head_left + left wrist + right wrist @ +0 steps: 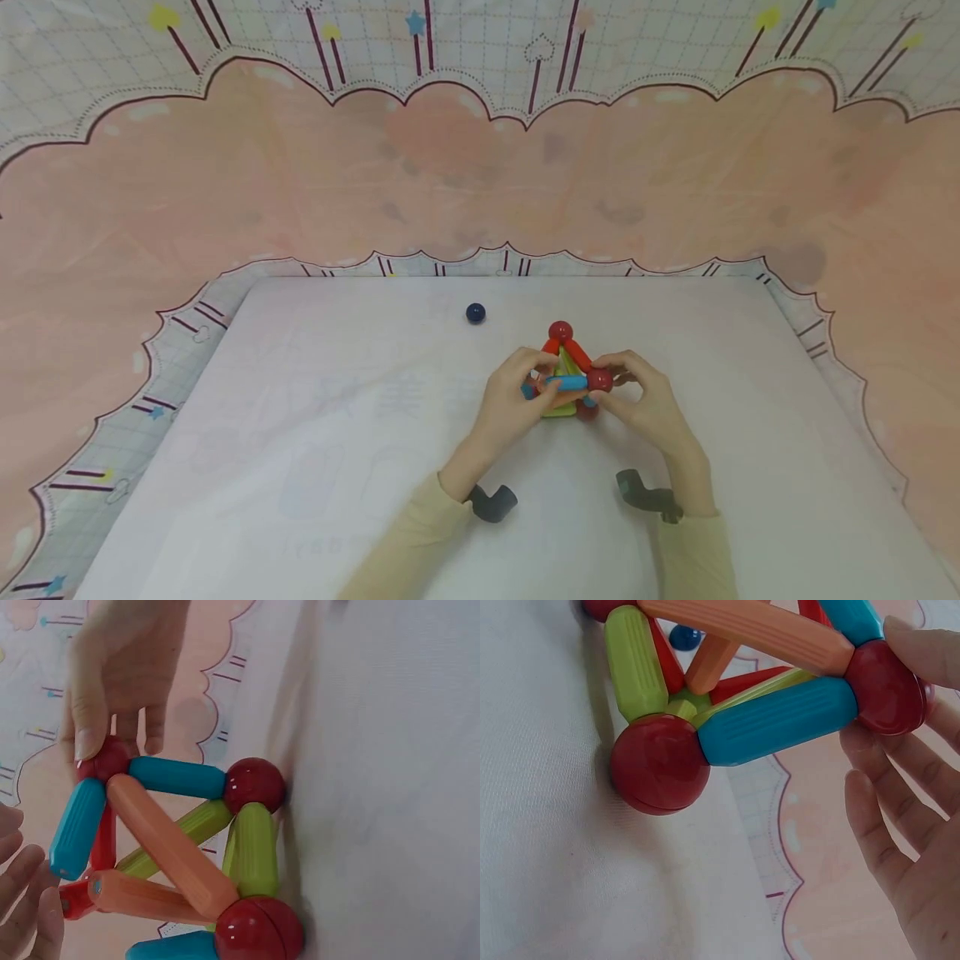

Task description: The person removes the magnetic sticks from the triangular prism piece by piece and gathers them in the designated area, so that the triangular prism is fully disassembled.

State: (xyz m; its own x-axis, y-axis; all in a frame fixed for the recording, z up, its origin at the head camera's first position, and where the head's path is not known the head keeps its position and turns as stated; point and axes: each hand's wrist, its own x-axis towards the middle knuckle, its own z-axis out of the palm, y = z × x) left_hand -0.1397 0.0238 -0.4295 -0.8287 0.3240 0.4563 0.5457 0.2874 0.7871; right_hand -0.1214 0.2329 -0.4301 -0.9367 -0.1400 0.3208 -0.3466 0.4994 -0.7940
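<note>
One red ball (600,380) is pinched in the right hand (648,404), can't tell if the left hand (504,406) grips the blue rod (570,382), so I'd nudge gently, with the frame (580,356) right of the navy ball (476,313).

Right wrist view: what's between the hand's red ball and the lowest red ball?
In the right wrist view, a blue rod joins the held ball to the lowest ball.
</note>
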